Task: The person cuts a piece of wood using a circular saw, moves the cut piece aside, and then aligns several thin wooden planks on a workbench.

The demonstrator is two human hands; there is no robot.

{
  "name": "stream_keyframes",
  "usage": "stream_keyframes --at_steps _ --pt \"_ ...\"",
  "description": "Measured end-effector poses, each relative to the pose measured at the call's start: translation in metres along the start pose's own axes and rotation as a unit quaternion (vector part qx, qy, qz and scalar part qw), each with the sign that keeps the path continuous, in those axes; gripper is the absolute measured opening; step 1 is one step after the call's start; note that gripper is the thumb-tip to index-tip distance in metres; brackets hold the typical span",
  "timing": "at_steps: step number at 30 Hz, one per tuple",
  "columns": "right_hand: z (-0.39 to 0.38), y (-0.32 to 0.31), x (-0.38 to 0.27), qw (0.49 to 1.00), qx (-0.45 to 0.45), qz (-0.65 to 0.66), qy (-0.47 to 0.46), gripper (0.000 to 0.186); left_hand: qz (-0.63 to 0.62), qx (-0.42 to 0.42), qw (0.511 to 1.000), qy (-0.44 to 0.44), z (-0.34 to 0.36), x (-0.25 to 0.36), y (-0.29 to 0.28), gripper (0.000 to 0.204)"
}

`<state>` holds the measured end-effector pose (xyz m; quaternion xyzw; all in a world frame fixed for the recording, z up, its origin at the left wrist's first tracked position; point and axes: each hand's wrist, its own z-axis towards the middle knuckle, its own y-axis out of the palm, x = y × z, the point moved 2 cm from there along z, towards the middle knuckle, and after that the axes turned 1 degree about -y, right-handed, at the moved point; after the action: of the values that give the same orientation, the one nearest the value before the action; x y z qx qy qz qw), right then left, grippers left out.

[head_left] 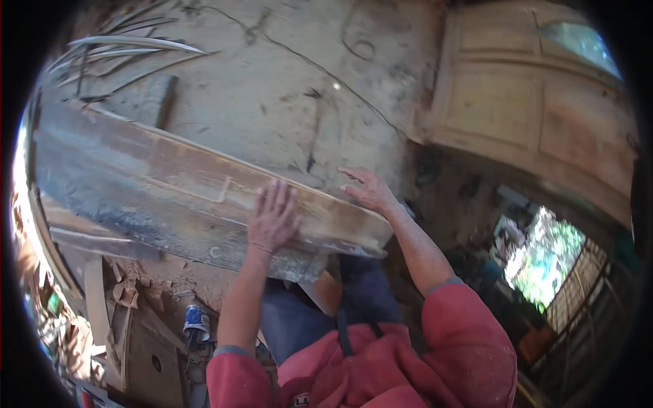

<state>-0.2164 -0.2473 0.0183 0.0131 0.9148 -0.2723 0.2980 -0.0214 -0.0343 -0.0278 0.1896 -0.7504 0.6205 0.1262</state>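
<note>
A long, worn brown-and-grey wooden piece (156,166) lies slantwise across the pale worktop (238,81), its near right end by my legs. My left hand (274,216) rests with fingers spread flat on its brown face. My right hand (367,190) is at the upper edge near the right end, fingers apart and curved, holding nothing; whether it touches the wood I cannot tell. Thin curved wooden strips (136,42) and a short dark block (160,98) lie on the worktop's far left.
A panelled wooden door (503,95) fills the upper right. A dark cord (320,71) crosses the worktop. Below left are offcuts (126,296), shavings and a blue-and-white can (196,319). A bright opening with a grille (571,285) is at the right.
</note>
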Motion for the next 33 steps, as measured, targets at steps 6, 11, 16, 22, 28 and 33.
stream_keyframes --at_steps 6,11,16,22,28,33 --pt "-0.173 0.025 0.144 0.983 0.158 0.042 0.081 0.049 0.032 0.040 0.999 0.012 0.001 0.005 -0.006 0.078" --pt "-0.171 0.048 0.157 0.971 0.223 0.071 0.045 0.042 0.061 0.048 0.997 0.022 0.002 0.012 -0.005 0.081" --pt "-0.147 0.060 0.154 0.977 0.184 0.082 0.066 0.039 0.012 0.031 0.999 -0.005 -0.010 -0.003 -0.019 0.075" --pt "-0.166 0.050 0.183 0.957 0.186 0.203 0.093 0.043 0.154 0.190 0.956 -0.165 0.020 -0.075 -0.101 0.077" --pt "-0.151 0.061 0.159 0.957 0.205 0.197 0.061 0.042 -0.111 0.373 0.645 -0.658 -0.048 -0.281 -0.167 0.101" --pt "-0.151 0.052 0.164 0.966 0.183 0.167 0.074 0.044 -0.444 0.386 0.521 -0.618 -0.047 -0.303 -0.158 0.087"
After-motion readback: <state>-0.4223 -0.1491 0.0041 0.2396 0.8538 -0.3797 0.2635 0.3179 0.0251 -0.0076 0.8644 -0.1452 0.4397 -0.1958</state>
